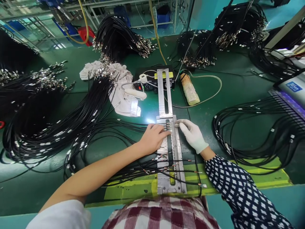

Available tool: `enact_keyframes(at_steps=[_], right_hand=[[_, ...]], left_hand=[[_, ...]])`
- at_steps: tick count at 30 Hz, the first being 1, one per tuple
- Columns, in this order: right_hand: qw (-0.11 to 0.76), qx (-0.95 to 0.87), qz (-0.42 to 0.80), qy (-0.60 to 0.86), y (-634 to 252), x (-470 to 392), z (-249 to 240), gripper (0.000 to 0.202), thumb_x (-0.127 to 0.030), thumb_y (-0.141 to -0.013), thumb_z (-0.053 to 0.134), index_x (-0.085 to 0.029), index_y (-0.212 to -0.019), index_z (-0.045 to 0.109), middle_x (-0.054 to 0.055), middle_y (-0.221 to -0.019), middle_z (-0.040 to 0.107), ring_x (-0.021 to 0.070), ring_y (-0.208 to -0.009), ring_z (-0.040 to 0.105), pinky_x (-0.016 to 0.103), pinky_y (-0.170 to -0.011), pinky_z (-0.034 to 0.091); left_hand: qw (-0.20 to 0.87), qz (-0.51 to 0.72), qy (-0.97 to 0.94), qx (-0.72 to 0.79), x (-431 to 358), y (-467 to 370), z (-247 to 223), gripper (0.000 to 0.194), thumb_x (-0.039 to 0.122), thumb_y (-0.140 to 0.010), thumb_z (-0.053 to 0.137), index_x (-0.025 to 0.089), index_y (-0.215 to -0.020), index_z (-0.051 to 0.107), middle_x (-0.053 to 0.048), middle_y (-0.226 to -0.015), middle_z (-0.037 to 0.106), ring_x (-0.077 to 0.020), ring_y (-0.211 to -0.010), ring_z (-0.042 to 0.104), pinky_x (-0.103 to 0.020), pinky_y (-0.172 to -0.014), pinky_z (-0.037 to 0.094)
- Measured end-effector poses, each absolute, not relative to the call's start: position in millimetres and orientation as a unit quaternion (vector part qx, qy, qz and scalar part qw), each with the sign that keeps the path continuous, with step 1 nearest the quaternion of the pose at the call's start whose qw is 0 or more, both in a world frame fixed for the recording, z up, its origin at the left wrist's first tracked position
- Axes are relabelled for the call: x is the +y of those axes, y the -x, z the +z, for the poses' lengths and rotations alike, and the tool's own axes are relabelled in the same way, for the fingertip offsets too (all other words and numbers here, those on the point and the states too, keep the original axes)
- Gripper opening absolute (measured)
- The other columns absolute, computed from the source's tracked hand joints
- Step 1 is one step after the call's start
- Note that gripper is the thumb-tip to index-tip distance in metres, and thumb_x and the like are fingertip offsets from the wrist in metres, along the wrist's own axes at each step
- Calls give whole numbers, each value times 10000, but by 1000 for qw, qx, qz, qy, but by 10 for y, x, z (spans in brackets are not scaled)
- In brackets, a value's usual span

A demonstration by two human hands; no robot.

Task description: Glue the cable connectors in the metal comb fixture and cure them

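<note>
A: What does the head camera show, and where are the hands?

B: A slotted metal fixture (177,144) runs from twelve o'clock down to five on a green bench. Near the centre, the bare left hand (154,138) bends its fingers, bunched fairly narrow, over the fixture; I cannot tell whether they grip anything. At four o'clock, the white-gloved right hand (192,136) has thumb and forefinger drawn nearly together at the fixture's right edge; whether something sits between them is hidden.

A: And the black cables?

B: The working cables (135,126) come in from nine o'clock to the left hand, their small metal ends (168,125) lined up across the slot. Loose cables (133,173) cross the fixture lower down, toward five, with coloured wire tips showing. A large bundle (54,140) lies at nine.

A: What could go wrong?

B: I judge that the weight and spring of the bundle could drag the lined-up ends askew if the left fingers ease. The loose cables lie near the left forearm, so a sleeve or wrist might snag them. At twelve, a thin white cord by the black control box (149,87) could catch too, if a hand reaches that way.
</note>
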State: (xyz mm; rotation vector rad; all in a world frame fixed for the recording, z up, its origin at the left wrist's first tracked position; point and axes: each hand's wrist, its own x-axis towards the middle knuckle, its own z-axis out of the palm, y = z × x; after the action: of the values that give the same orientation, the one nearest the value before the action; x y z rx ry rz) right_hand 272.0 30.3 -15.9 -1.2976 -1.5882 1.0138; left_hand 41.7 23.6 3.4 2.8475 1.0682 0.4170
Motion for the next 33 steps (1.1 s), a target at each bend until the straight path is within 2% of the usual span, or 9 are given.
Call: enact_keyframes(at_steps=[6,11,14,19,23,27,33], right_hand=[[419,-625,411,515,-2710,298,-153,347,-485,-963,493,-220,-1078,685,88,-1151,727,260,-1131,659,415,-971,521],[417,-623,416,514,-2714,296,-150,317,-462,-964,501,-231,-1079,685,76,-1130,736,259,-1112,670,429,-996,509],[412,-624,421,513,-2723,298,-152,302,-451,-970,503,-238,-1083,685,67,-1105,742,252,-1089,681,428,-999,509],[412,-620,428,513,-2728,296,-154,288,-440,-972,514,-241,-1094,683,63,-1113,743,243,-1076,688,421,-998,513],[405,-619,427,521,-2717,291,-132,280,-433,-968,515,-240,-1080,684,63,-1109,745,247,-1087,684,421,-993,514],[395,-622,420,529,-2715,294,-108,277,-420,-966,509,-230,-1070,682,71,-1117,741,249,-1091,681,420,-992,512],[393,-623,423,527,-2714,296,-95,280,-419,-966,502,-243,-1070,692,69,-1144,733,253,-1124,665,418,-981,520]], left_hand=[[44,140,-908,392,122,-209,133,282,156,-998,394,156,-1170,617,-92,-982,646,-240,-917,540,-384,-809,372],[207,168,-876,402,-27,173,124,140,242,-1009,490,191,-1106,577,-64,-1046,664,-201,-958,579,-353,-865,429],[248,157,-871,395,-83,296,96,129,258,-1004,517,199,-1101,577,-70,-1066,652,-206,-1006,574,-356,-890,445],[240,148,-879,385,-85,291,86,111,215,-1010,487,196,-991,595,-58,-978,624,-193,-935,558,-339,-853,461],[242,213,-865,385,-27,190,100,92,182,-1009,485,196,-1010,576,-47,-959,628,-167,-918,573,-301,-838,488],[197,253,-868,380,60,22,55,83,180,-1004,492,194,-986,572,-49,-940,618,-171,-911,575,-306,-834,504],[141,236,-880,386,129,-137,10,146,172,-1017,438,185,-964,574,-58,-929,606,-181,-892,560,-315,-821,511]])
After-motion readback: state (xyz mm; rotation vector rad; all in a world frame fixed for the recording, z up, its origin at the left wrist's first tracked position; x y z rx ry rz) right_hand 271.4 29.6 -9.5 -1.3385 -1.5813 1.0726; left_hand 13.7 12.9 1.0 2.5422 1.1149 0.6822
